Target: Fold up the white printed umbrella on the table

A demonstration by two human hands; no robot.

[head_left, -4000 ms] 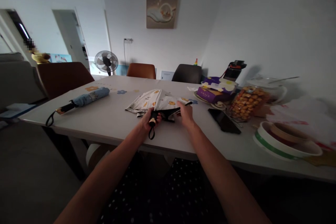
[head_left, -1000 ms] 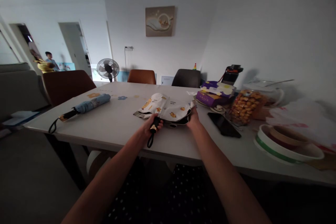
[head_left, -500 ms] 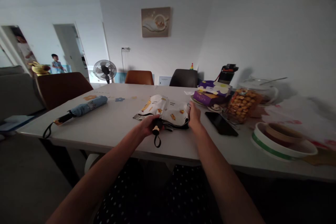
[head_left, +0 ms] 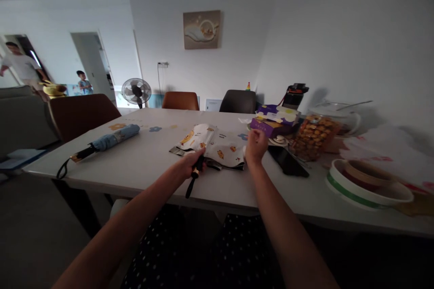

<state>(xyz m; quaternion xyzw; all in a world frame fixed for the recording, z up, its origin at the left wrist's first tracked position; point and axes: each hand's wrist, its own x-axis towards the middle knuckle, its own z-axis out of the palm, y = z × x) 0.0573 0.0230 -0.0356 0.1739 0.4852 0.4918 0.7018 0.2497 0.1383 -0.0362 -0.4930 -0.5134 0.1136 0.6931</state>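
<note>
A white umbrella [head_left: 222, 148] with yellow and orange cartoon prints lies on the table, its canopy loose and folded out to the right. My left hand [head_left: 194, 162] is wrapped round its black handle [head_left: 195, 170], from which a black wrist strap hangs toward me. Beside the canopy's right edge is my right hand [head_left: 257, 145], raised a little with curled fingers. Whether anything is between those fingers is hidden. A blue umbrella [head_left: 117, 137], rolled up, rests on the left part of the table.
Right of my right hand are a black phone [head_left: 287, 160], a purple tissue box [head_left: 271, 119], a jar of round snacks [head_left: 313, 135] and stacked bowls [head_left: 369, 183]. Chairs [head_left: 179, 100] and a fan [head_left: 136, 91] stand beyond the table [head_left: 145, 167]. Two people are in the left background.
My right hand has come up off the canopy's right edge, and its fingers have curled. The handle in my left hand has turned, its strap now pointing down-left. A person in the background has moved forward.
</note>
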